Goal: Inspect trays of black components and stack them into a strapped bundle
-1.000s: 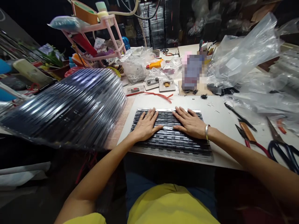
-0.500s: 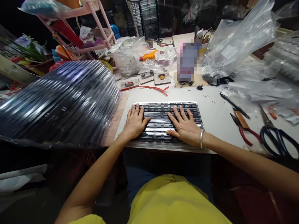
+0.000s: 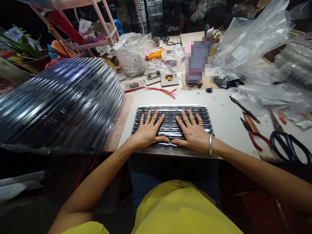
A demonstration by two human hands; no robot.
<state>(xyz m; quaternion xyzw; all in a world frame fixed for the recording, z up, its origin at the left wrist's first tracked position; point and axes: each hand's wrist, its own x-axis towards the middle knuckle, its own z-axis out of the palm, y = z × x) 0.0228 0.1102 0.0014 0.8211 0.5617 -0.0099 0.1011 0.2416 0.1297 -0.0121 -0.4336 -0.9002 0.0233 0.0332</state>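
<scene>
A clear plastic tray (image 3: 170,121) with rows of small black parts lies flat on a white board (image 3: 225,120) near the table's front edge. My left hand (image 3: 149,130) rests on its left half, fingers spread, thumb pointing inward. On the right half my right hand (image 3: 192,131) lies with its fingers spread too, a bangle (image 3: 210,145) round the wrist. The two thumb tips almost meet near the tray's front edge. Both palms press down on the tray and hide part of its rows.
A big stack of similar trays (image 3: 65,107) fills the left side. To the right lie pliers (image 3: 254,131), large scissors (image 3: 285,139) and a black slim tool (image 3: 243,109). Plastic bags (image 3: 251,52), small fixtures (image 3: 153,76) and red strips (image 3: 162,91) lie at the back.
My left hand has slid right, toward the middle of the tray, and its fingers have spread wider. The right hand stays almost where it was.
</scene>
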